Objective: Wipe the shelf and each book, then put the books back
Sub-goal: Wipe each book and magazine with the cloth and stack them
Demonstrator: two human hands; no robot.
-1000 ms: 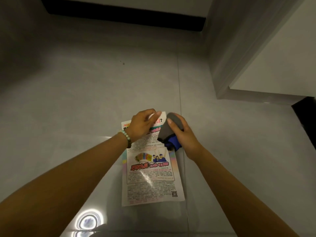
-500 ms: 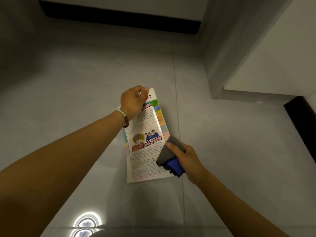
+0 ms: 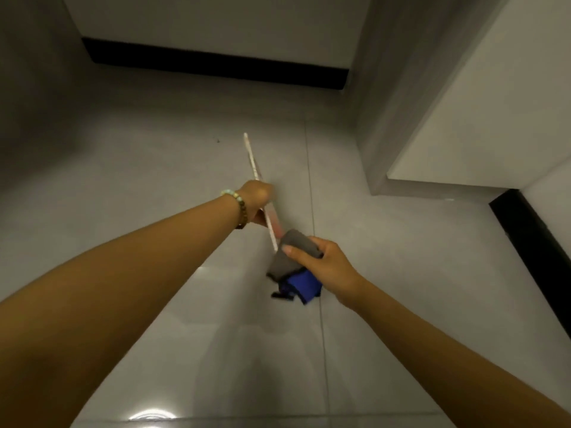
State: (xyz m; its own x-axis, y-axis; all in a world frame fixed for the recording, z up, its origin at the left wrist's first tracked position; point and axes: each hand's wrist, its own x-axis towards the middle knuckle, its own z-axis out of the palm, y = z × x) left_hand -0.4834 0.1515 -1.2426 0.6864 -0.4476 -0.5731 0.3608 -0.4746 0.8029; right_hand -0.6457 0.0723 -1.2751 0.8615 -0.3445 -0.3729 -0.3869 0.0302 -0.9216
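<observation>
Since 0.5 s ago the booklet (image 3: pixel 251 159) has turned from cover-up to edge-on in the left hand (image 3: pixel 258 200), and its near end now meets the grey-and-blue cloth (image 3: pixel 289 262). Below lies a glossy grey tiled floor (image 3: pixel 139 180), with a black skirting (image 3: pixel 216 64) along the far wall and a white panel (image 3: pixel 494 103) at right. The left hand, wearing 1 beaded bracelet (image 3: pixel 239 206), grips the booklet mid-length. The right hand (image 3: pixel 327 264) clutches the bunched cloth, thumb on top.
</observation>
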